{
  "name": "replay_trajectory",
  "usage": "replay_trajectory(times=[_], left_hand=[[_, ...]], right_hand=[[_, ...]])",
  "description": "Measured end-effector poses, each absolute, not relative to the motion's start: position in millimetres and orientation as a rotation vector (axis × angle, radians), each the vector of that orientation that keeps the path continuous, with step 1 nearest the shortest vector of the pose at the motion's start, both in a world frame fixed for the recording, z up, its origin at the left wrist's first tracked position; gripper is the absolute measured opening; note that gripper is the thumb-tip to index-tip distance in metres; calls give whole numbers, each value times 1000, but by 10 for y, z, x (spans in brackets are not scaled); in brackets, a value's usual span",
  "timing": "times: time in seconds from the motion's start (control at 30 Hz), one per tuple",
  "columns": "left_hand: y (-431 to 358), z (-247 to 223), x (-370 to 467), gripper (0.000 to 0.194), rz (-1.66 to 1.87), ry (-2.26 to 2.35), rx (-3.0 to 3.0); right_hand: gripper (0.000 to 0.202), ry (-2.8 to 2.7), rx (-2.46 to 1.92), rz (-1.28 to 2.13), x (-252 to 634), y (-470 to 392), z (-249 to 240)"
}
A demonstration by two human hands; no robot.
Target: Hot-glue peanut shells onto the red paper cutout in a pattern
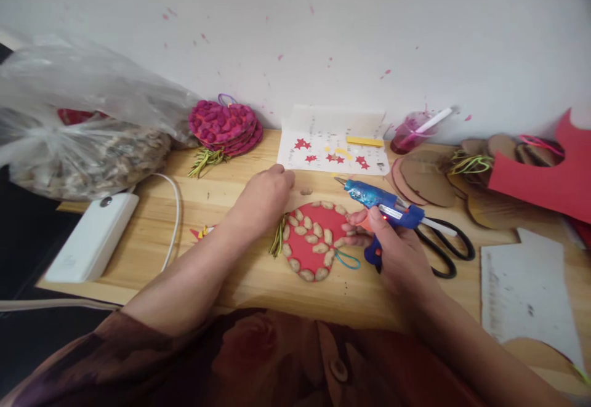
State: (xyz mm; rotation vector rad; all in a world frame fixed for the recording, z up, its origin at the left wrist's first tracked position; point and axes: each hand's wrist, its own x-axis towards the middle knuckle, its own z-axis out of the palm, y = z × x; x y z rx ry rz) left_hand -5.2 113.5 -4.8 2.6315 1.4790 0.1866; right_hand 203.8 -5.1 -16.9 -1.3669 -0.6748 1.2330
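Observation:
My right hand (pixel 404 256) grips a blue hot glue gun (pixel 376 196), its nozzle pointing up and left above the table. A white glue stick pokes out of its back end. Below and left of it lies a red craft piece (pixel 307 241), rimmed with tan nutshell-like pieces, with more in rows across its middle. It has a green yarn tassel (pixel 277 237) on the left and a blue loop (pixel 348 261) on the right. Just beyond its upper left edge is my left hand (pixel 265 194), fingers curled together; whatever is in them is hidden. A loose shell (pixel 305 191) rests nearby.
Black-handled scissors (pixel 450 250) lie behind my right hand. At the left are a white power bank (pixel 92 234) and a plastic bag of shells (pixel 92 161). Purple craft pieces (pixel 226 125), a paper with red stars (pixel 335 164), a pink cup (pixel 409 136) and cardboard shapes (pixel 427 176) line the back.

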Motion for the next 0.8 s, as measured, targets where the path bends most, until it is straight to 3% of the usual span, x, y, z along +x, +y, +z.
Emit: replay_trajectory(times=[0.17, 0.37, 0.5, 0.8], left_hand=[[1067, 38, 12, 7, 594, 1223, 2036], [750, 110, 256, 22, 536, 860, 1150], [611, 61, 359, 24, 472, 797, 951], [634, 49, 335, 28, 435, 776, 776]], right_hand=[[38, -637, -1314, 1261, 2059, -66, -150], [38, -732, -1349, 1264, 2063, -94, -80], [28, -949, -1375, 1256, 2053, -117, -24], [26, -963, -1363, 1229, 2058, -124, -57]])
